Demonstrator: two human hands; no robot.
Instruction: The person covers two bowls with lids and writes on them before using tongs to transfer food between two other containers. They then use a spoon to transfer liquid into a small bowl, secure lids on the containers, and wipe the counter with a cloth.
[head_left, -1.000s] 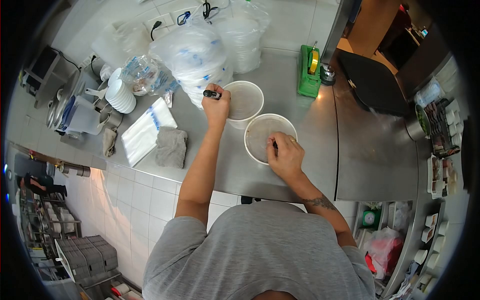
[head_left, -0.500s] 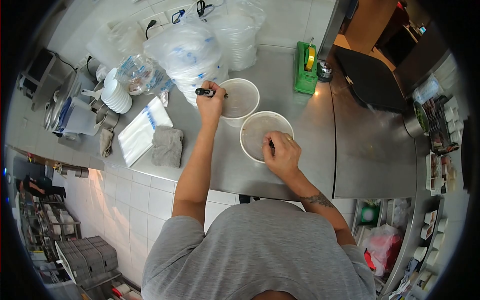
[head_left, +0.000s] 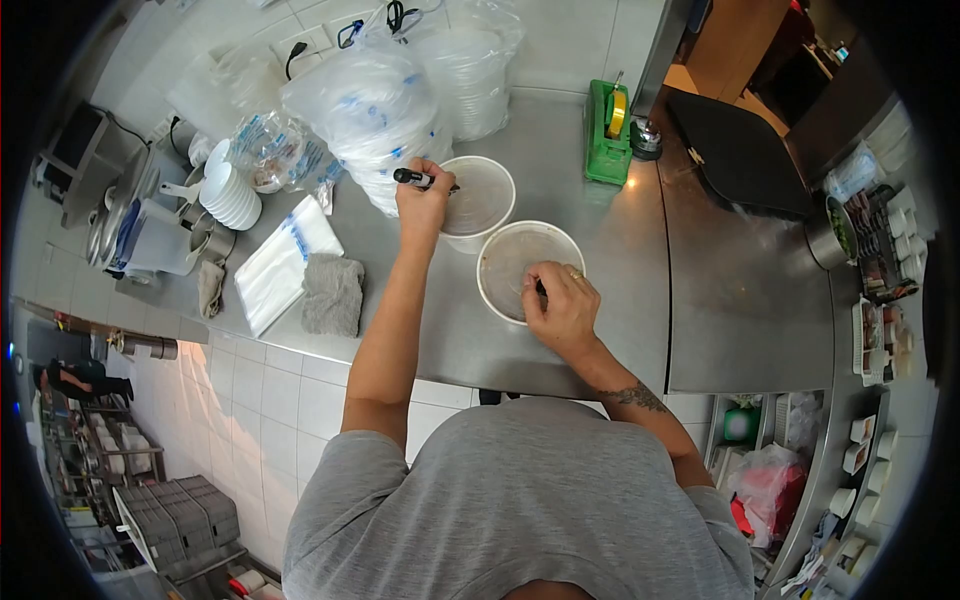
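Observation:
My left hand is closed around a black marker, held over the left part of a round translucent tub with a pale rim. The marker's tip points right, at the tub's lid; whether it touches cannot be made out. Closer to me stands a second round tub, lidded too, its rim nearly against the first. Over the right side of that nearer tub, my right hand pinches a small black thing that looks like a marker cap, mostly hidden by the fingers.
Bagged stacks of plastic tubs stand behind my left hand. A grey cloth and a pack of white bags lie on the left. At the back right are a green tape dispenser and a black board.
The marker in my left hand tilts a little more, with its back end higher. My right hand stays over the nearer tub. The whole view shifts slightly.

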